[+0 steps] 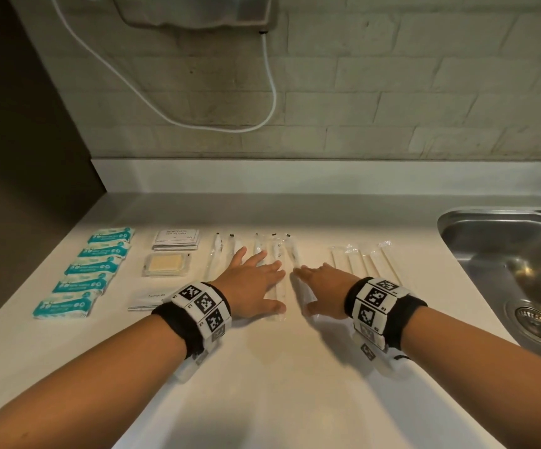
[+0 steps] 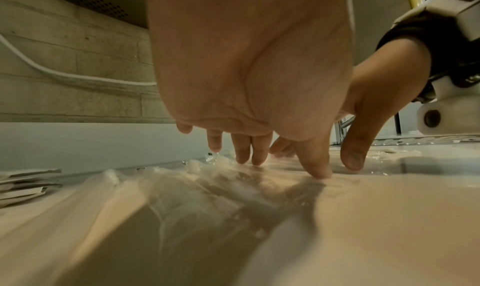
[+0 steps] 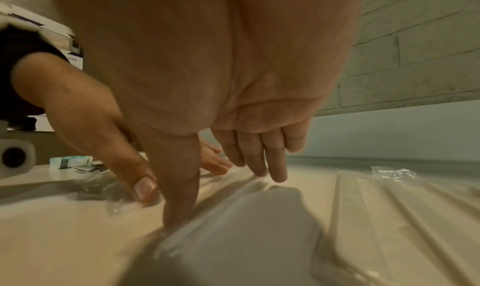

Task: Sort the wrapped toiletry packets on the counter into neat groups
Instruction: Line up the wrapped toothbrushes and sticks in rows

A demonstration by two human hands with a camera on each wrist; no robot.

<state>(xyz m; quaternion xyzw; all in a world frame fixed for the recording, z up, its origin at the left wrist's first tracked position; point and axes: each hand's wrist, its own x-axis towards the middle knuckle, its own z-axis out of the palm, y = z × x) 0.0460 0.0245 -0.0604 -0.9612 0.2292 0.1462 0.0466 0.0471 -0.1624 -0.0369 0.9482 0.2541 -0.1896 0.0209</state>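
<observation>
We see both hands flat, palms down, on the desk (image 1: 295,367) over the row of toothbrushes (image 1: 275,251) in clear wrappers. The left hand (image 1: 251,285) lies with fingers straight and spread across the middle wrappers, its fingertips (image 2: 242,157) pressing on the plastic. The right hand (image 1: 322,291) is just beside it, fingers straight and close together, its thumb (image 3: 179,187) down on the wrapper at the right end of the row. Neither hand grips anything.

The packets lie in groups along the desk. At the far left, five teal packets (image 1: 91,270) form a slanted column. Next to them sit a stack of white sachets (image 1: 176,238), a clear packet with a tan pad (image 1: 167,264) and, nearest us, a toothpaste sachet (image 1: 147,300). To the right of the hands lie long pale sticks (image 1: 360,260) in clear wrap, side by side, well apart from the teal packets.

A steel sink (image 1: 505,264) is at the right edge, and a white cable (image 1: 272,102) loops on the brick wall behind.
</observation>
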